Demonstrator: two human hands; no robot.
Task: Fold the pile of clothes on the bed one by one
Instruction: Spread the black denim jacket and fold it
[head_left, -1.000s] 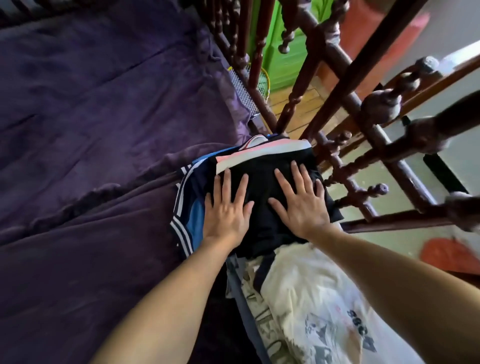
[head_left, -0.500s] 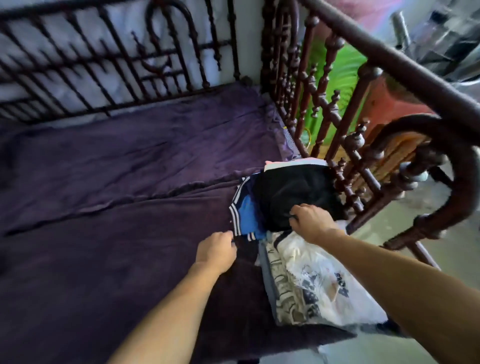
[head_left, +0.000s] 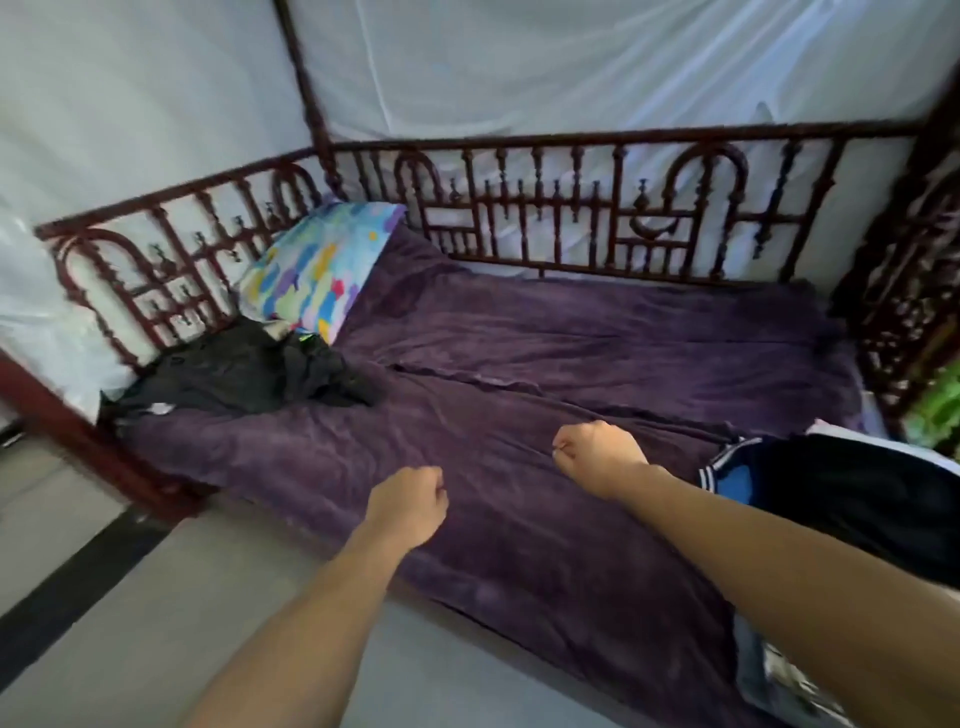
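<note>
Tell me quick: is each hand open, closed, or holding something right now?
Left hand: closed in a fist, holding nothing.
Right hand: closed in a fist, holding nothing, above the purple plush bedcover.

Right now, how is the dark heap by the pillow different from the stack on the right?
The dark heap is crumpled; the stack lies flat and folded. The dark heap sits beside the pillow; the stack sits at the opposite end. The dark heap looks all dark; the stack shows blue stripes. Both rest on the purple blanket.
</note>
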